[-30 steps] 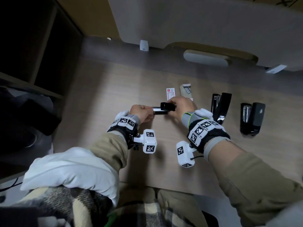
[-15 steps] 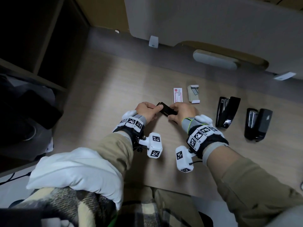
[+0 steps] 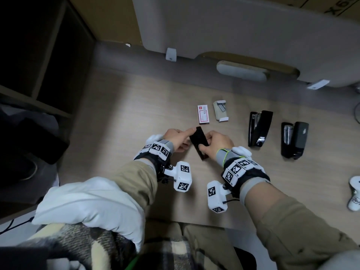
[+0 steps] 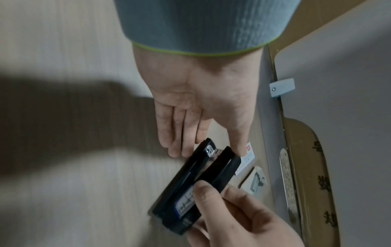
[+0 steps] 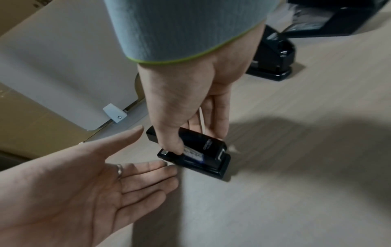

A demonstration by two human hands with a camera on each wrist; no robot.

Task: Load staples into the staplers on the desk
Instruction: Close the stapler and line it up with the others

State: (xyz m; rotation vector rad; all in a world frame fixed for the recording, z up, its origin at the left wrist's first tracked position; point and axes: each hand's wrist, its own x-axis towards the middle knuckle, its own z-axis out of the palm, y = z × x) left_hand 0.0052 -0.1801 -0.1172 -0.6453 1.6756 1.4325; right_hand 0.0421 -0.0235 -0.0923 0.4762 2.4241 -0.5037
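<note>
item: small black stapler on desk, mid-front | right hand pinches its rear, we judge to steady it | left hand flat-fingered, touching its front end, gripping nothing

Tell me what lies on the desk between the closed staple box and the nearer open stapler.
In the head view, an opened staple box lies between the closed staple box and the open stapler.

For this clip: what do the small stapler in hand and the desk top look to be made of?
Small stapler: glossy black shell, likely plastic or painted metal, judging by its sheen; a bare silvery metal part shows at its front end. Desk top: pale wood-grain surface, matte, probably laminate rather than solid wood, though that cannot be settled from these views.
</note>
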